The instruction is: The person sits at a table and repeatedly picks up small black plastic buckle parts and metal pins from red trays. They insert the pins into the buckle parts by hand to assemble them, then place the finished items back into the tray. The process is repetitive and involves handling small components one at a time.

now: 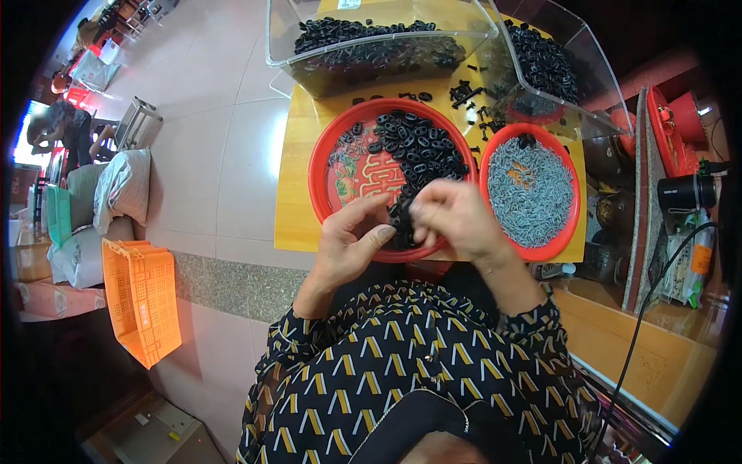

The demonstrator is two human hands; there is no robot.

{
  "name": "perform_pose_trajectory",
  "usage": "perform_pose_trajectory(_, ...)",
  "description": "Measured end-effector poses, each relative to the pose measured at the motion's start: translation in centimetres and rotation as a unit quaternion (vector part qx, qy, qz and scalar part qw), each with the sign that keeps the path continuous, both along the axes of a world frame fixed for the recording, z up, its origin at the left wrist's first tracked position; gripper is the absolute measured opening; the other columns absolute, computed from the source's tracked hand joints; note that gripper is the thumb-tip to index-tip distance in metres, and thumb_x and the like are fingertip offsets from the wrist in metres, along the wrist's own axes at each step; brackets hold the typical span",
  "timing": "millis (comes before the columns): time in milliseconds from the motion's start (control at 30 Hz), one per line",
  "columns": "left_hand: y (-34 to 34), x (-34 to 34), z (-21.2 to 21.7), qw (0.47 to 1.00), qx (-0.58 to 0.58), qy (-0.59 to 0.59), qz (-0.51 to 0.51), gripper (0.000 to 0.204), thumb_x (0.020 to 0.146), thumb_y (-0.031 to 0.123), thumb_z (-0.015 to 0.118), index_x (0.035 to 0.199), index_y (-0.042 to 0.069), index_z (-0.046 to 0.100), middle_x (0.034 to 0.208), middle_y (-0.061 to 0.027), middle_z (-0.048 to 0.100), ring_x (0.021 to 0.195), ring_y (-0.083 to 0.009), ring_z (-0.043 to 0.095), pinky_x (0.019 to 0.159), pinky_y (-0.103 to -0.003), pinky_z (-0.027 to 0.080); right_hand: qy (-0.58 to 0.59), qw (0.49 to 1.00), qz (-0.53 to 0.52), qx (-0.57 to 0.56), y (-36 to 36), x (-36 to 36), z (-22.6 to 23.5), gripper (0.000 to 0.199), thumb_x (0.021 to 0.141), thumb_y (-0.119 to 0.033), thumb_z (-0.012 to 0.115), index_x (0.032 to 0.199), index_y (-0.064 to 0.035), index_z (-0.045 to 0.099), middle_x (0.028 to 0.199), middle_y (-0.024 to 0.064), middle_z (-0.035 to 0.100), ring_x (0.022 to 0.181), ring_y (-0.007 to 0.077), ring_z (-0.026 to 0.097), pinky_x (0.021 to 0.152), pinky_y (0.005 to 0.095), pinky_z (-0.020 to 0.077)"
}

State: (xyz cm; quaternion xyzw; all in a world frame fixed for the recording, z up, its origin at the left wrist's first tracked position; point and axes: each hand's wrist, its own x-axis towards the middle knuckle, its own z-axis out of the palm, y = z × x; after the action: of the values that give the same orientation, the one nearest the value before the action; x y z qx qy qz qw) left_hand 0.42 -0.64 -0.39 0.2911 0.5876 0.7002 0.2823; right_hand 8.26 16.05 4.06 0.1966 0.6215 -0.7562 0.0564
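Note:
Over the near part of a red round tray (pixel 315 174), my two hands are close together. My left hand (pixel 344 240) has its thumb and forefinger apart, beside the small black oval parts (pixel 421 155) heaped in the tray; no piece is plainly held. Just to its right, my right hand (pixel 460 220) is closed in a pinch, and whatever is between its fingertips is too small or hidden to name. Some small silvery screws (pixel 352 147) lie at the tray's left side. A second red tray (pixel 573 209), right of my right hand, holds many silvery screws (pixel 529 193).
Two clear plastic bins (pixel 471 42) (pixel 607 77) with black parts stand at the back of the yellow table (pixel 297 224). Loose black pieces (pixel 464 94) lie between bins and trays. An orange crate (pixel 143 301) stands on the floor at left. Another person (pixel 73 131) is far left.

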Motion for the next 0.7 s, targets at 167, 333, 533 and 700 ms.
perform_pose_trajectory(167, -1.2, -1.0, -0.7, 0.989, -0.087, 0.12, 0.014, 0.029, 0.077, -0.003, 0.057, 0.105, -0.003, 0.052, 0.083, -0.0049, 0.054, 0.074, -0.0099, 0.052, 0.064, -0.022, 0.043, 0.238, 0.936, -0.255, -0.052, 8.6, -1.9, 5.8, 0.016, 0.084, -0.013, 0.05, 0.084, 0.0026, 0.056, 0.074, 0.0091, 0.059, 0.065, 0.0125, 0.057, 0.055, 0.0211, 0.0466)
perform_pose_trajectory(333, -1.2, -1.0, -0.9, 0.984, -0.092, 0.151, 0.026, 0.026, 0.077, -0.004, 0.057, 0.103, -0.004, 0.053, 0.084, -0.0057, 0.054, 0.073, -0.0097, 0.052, 0.064, -0.022, 0.043, 0.138, 0.924, -0.089, 0.345, 4.9, -2.2, 3.0, 0.013, 0.078, -0.014, 0.059, 0.079, -0.0008, 0.059, 0.072, 0.0069, 0.06, 0.065, 0.0163, 0.057, 0.059, 0.0269, 0.0449)
perform_pose_trajectory(533, -1.1, -0.8, -1.3, 0.985, -0.071, 0.14, 0.065, 0.023, 0.073, -0.004, 0.058, 0.097, -0.003, 0.055, 0.076, -0.0064, 0.055, 0.067, -0.0111, 0.052, 0.059, -0.022, 0.042, 0.154, 0.753, 0.082, 0.635, 2.6, -2.8, -1.0, 0.013, 0.071, -0.01, 0.06, 0.079, -0.0002, 0.059, 0.074, 0.015, 0.056, 0.073, 0.03, 0.055, 0.065, 0.0357, 0.0439)
perform_pose_trajectory(700, -1.1, -0.9, -1.2, 0.988, -0.074, 0.119, 0.066, 0.022, 0.074, -0.005, 0.057, 0.096, -0.002, 0.055, 0.077, -0.0067, 0.055, 0.07, -0.011, 0.053, 0.062, -0.023, 0.043, 0.104, 0.749, 0.138, 0.64, 0.9, -2.6, -1.6, 0.014, 0.07, -0.011, 0.06, 0.079, -0.0019, 0.056, 0.074, 0.0132, 0.054, 0.076, 0.0296, 0.053, 0.069, 0.0381, 0.0437)
